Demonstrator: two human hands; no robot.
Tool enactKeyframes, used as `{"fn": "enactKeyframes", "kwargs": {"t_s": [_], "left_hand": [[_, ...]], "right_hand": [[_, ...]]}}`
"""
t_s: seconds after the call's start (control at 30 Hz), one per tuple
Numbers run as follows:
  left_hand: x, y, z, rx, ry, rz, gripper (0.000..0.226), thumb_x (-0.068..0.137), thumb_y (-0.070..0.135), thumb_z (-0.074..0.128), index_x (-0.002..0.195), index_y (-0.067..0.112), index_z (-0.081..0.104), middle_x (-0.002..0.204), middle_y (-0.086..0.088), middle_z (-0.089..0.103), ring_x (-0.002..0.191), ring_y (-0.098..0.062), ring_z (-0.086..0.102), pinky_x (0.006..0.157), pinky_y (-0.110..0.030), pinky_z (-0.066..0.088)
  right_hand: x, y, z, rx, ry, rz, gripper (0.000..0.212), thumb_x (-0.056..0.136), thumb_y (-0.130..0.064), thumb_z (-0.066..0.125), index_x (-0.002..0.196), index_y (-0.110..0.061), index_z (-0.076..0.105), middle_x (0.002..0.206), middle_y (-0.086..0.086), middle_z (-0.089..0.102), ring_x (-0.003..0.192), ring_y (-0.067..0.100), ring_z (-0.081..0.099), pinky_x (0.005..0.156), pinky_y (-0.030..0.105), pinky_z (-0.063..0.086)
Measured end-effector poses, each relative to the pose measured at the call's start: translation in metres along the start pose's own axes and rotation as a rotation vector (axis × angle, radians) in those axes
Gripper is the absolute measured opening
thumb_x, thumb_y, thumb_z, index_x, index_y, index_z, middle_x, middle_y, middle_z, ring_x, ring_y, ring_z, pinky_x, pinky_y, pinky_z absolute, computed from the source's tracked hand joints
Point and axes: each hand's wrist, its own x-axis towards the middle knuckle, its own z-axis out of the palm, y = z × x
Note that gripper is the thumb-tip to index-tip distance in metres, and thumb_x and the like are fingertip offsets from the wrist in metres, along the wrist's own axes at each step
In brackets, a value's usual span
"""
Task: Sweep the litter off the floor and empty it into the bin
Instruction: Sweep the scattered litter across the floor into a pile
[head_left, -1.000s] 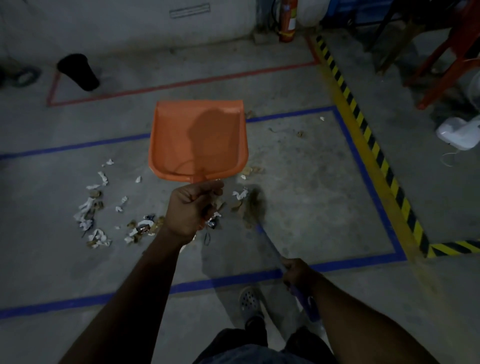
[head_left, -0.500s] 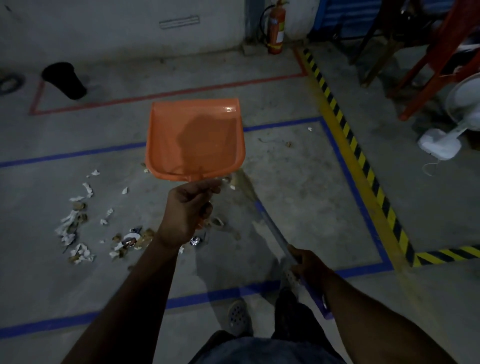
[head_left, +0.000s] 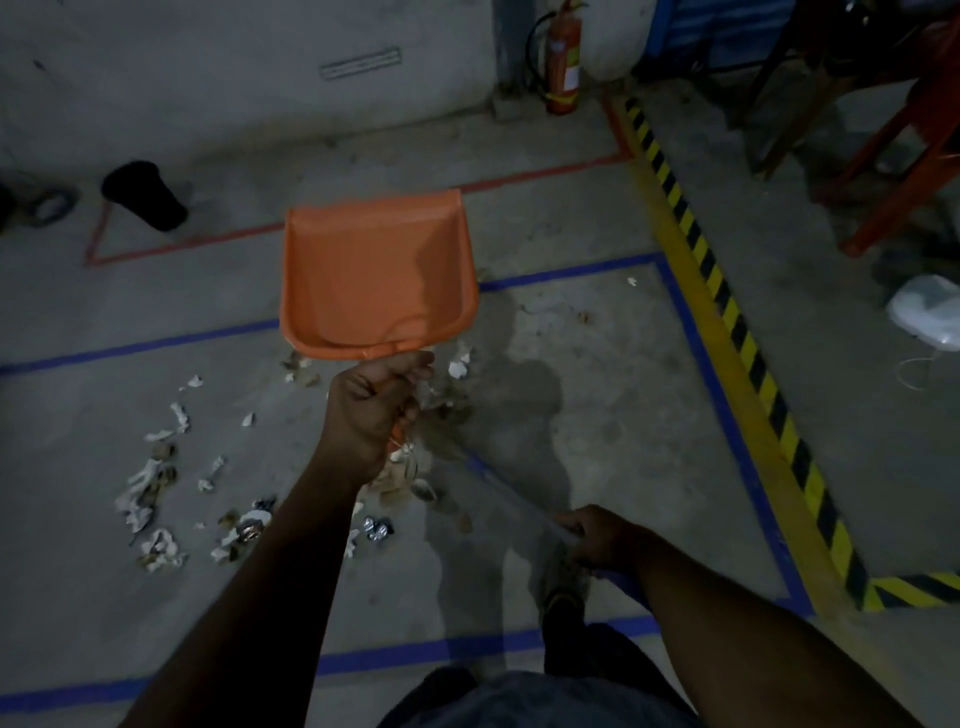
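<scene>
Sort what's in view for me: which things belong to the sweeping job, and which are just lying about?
Job:
- orange dustpan, in left hand
- broom, in right hand
- litter on the floor
- black bin

Lying about:
- fire extinguisher
- white fan
- orange frame

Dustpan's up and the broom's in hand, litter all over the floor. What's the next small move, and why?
Probably lower the orange plastic dustpan to the concrete floor beside the scattered paper litter: the left hand holds it empty in the air, while the right hand grips the blue-handled broom.
</scene>
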Motion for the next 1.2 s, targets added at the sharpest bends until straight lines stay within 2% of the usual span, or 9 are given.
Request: {"fn": "enactKeyframes", "kwargs": {"t_s": [0.13,0.23,0.37,0.53,0.77,0.9,1.0,1.13,1.2], "left_hand": [[0.035,0.014,0.049,-0.025,-0.044,0.055,0.033,0.091,-0.004,0.052,0.092,0.016,0.079,0.088,-0.011,0.072,0.041,-0.008,0.049,0.041,-0.015,0.038],[0.059,0.022,0.077,-0.041,-0.097,0.076,0.034,0.092,-0.002,0.052,0.093,0.018,0.079,0.086,-0.008,0.072,0.042,-0.009,0.049,0.041,-0.016,0.038],[0.093,0.027,0.103,-0.048,-0.156,0.083,0.033,0.099,-0.008,0.046,0.105,0.009,0.074,0.089,-0.006,0.072,0.042,-0.010,0.045,0.042,-0.020,0.037],[0.136,0.031,0.122,-0.035,-0.184,0.069,0.028,0.098,-0.009,0.045,0.107,0.003,0.069,0.087,-0.002,0.073,0.044,-0.009,0.046,0.044,-0.020,0.038],[0.214,0.034,0.126,0.022,-0.087,0.038,0.024,0.098,-0.009,0.047,0.109,-0.004,0.068,0.086,-0.008,0.072,0.040,-0.009,0.044,0.039,-0.018,0.035],[0.262,0.044,0.121,0.036,-0.045,0.045,0.024,0.098,-0.008,0.048,0.103,0.000,0.071,0.087,-0.009,0.071,0.041,-0.011,0.043,0.040,-0.017,0.032],[0.296,0.052,0.116,0.034,-0.045,0.049,0.025,0.097,-0.006,0.050,0.103,0.003,0.073,0.087,-0.009,0.071,0.043,-0.013,0.045,0.043,-0.020,0.033],[0.335,0.063,0.124,0.040,-0.019,0.051,0.026,0.097,-0.006,0.050,0.101,0.006,0.073,0.085,-0.005,0.073,0.042,-0.011,0.047,0.042,-0.020,0.033],[0.349,0.066,0.129,0.046,-0.025,0.060,0.028,0.097,-0.007,0.049,0.100,0.006,0.074,0.086,-0.005,0.074,0.042,-0.011,0.049,0.041,-0.019,0.037]], "right_hand": [[-0.010,0.013,-0.067,0.014,0.023,-0.061,0.068,0.085,-0.002,0.057,0.145,-0.029,0.043,0.091,-0.015,0.063,0.058,-0.008,0.061,0.053,0.014,0.046],[-0.013,0.029,-0.108,0.080,0.123,-0.059,0.071,0.083,-0.001,0.057,0.148,-0.026,0.041,0.083,-0.007,0.065,0.060,0.012,0.064,0.054,0.024,0.050],[-0.009,0.046,-0.157,0.237,0.299,-0.004,0.068,0.089,-0.001,0.056,0.151,-0.020,0.036,0.097,0.015,0.067,0.073,0.026,0.072,0.064,0.035,0.060],[0.012,0.069,-0.213,0.310,0.421,0.141,0.071,0.089,-0.003,0.059,0.152,-0.015,0.029,0.097,0.018,0.063,0.069,0.029,0.068,0.052,0.030,0.050],[0.066,0.068,-0.274,0.276,0.306,0.328,0.069,0.085,0.002,0.061,0.148,-0.004,0.034,0.107,0.022,0.058,0.074,0.031,0.064,0.049,0.029,0.050],[0.110,0.042,-0.284,0.117,0.154,0.285,0.070,0.085,-0.001,0.062,0.150,-0.007,0.035,0.119,0.019,0.056,0.082,0.026,0.065,0.049,0.022,0.050],[0.132,0.014,-0.292,0.030,0.028,0.212,0.071,0.088,0.001,0.056,0.153,-0.012,0.030,0.140,0.022,0.047,0.081,0.028,0.062,0.060,0.031,0.055],[0.140,-0.007,-0.315,0.021,-0.008,0.097,0.068,0.088,-0.001,0.053,0.151,-0.020,0.037,0.087,-0.010,0.058,0.057,0.008,0.058,0.055,0.025,0.052],[0.141,-0.010,-0.331,0.016,0.024,0.053,0.069,0.087,-0.001,0.055,0.150,-0.022,0.036,0.084,-0.017,0.054,0.056,0.007,0.059,0.053,0.019,0.049]]}}
